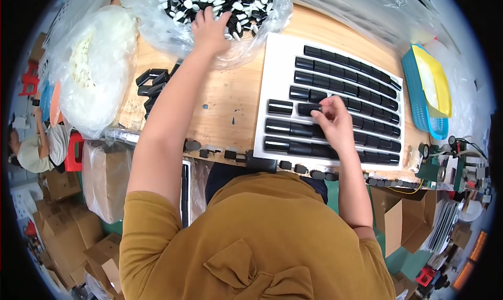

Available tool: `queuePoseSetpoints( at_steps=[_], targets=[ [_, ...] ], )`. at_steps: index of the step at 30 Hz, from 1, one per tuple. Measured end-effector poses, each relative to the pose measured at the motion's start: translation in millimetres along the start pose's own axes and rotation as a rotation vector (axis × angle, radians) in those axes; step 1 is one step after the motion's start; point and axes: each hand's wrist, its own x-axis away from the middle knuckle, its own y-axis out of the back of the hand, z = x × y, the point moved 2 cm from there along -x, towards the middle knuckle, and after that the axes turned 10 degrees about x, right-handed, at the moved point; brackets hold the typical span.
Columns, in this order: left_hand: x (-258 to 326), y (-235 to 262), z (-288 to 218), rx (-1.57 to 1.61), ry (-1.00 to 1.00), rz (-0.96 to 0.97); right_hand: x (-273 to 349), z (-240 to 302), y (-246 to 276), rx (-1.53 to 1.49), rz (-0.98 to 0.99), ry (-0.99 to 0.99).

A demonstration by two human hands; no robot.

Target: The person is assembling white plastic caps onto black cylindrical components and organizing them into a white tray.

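A clear plastic bag (283, 17) lies open at the back, filled with small oval black and white pieces (243, 9). My left hand (211, 34) reaches to the near side of that heap with its fingers spread; no piece shows clearly in its grasp. On the table in front of me, a white board (266, 80) carries several rows of glossy black oblong pieces (335, 69). Over the board, my right hand (338, 123) pinches the right end of a black oblong piece (308, 110) in a middle row. Another black piece (280, 107) lies just left of it.
Loose black oblong pieces (152, 85) are piled left of the board. A plastic bag of whitish pieces (86, 64) sits farther left. Blue (416, 85) and yellow (437, 82) baskets stand at the right. Small dark blocks (230, 154) line the front edge. Cardboard boxes (406, 221) stand below.
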Motion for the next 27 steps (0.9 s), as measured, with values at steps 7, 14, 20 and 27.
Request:
queuePoseSetpoints(
  at_steps=[7,14,20,27],
  targets=[
    [-9.8,0.3,8.6,0.043,0.280,0.325,-3.0,-6.6,-9.2,-0.088,-0.052,-0.114],
    [-7.5,-2.0,-0.2,0.029,0.238,0.255,11.6,20.9,-4.4,0.732,-0.270,0.198],
    [-12.5,-3.7,-10.1,0.057,0.256,0.293,4.3,0.2,40.8,0.481,-0.277,0.151],
    [-17.8,-9.9,-9.0,0.050,0.211,0.255,5.5,-18.4,74.5,0.660,-0.037,0.148]
  ],
)
